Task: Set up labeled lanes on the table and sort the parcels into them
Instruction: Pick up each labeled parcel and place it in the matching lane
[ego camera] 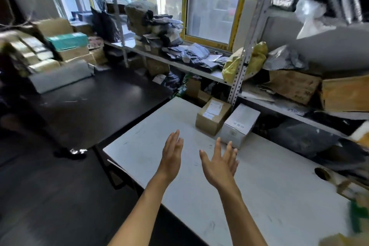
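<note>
A white table fills the lower right. At its far edge stand two parcels side by side: a brown cardboard box with white labels and a white box to its right. My left hand and my right hand hover above the table with straight fingers, palms facing each other, holding nothing. Both are a short way in front of the two boxes and touch neither. No lane labels show on the table.
A metal shelf rack behind the table holds grey mailer bags, a yellow bag and cardboard boxes. A dark table to the left carries stacked boxes and a grey parcel. Blurred items sit at the white table's right edge.
</note>
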